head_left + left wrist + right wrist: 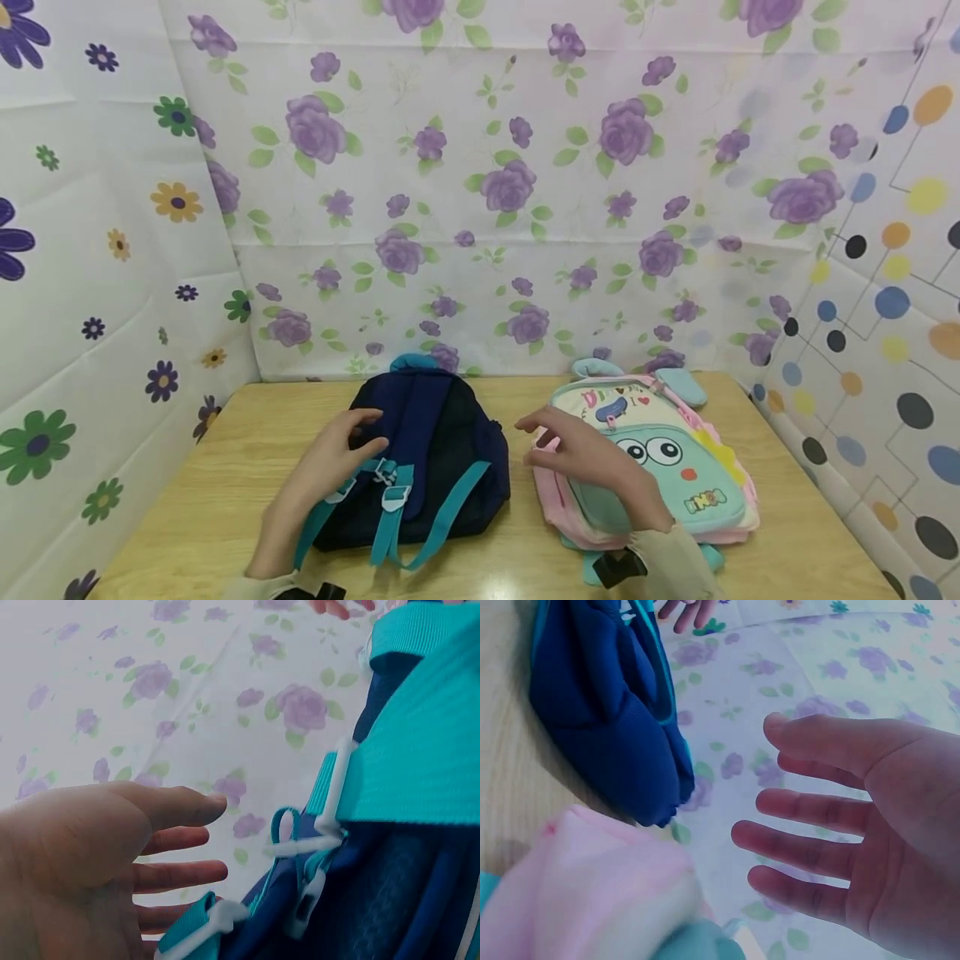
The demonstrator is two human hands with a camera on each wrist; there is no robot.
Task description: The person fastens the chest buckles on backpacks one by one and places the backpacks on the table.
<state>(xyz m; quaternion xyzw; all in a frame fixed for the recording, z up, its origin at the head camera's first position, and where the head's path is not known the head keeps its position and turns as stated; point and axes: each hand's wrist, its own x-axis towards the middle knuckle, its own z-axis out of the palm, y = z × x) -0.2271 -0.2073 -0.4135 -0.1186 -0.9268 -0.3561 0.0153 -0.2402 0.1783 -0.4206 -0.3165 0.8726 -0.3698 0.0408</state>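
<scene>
A navy blue backpack [465,492] with teal straps lies on the wooden table, its strap side up. My left hand [330,458] hovers over its left side, fingers apart and holding nothing. In the left wrist view that hand [97,862] is beside the teal webbing [420,742] and its white buckles [330,787]. To the right lies a pink and mint child's backpack [675,492] with a cartoon face, front up. Above its left part is my right hand [585,450], empty, with fingers spread. The right wrist view shows this hand [840,832] apart from both bags.
The wooden table [217,500] meets a back sheet [480,275] printed with purple roses. Flowered cloth [97,350] hangs at the left, and dotted cloth [885,367] at the right. A strip of bare wood separates the two backpacks.
</scene>
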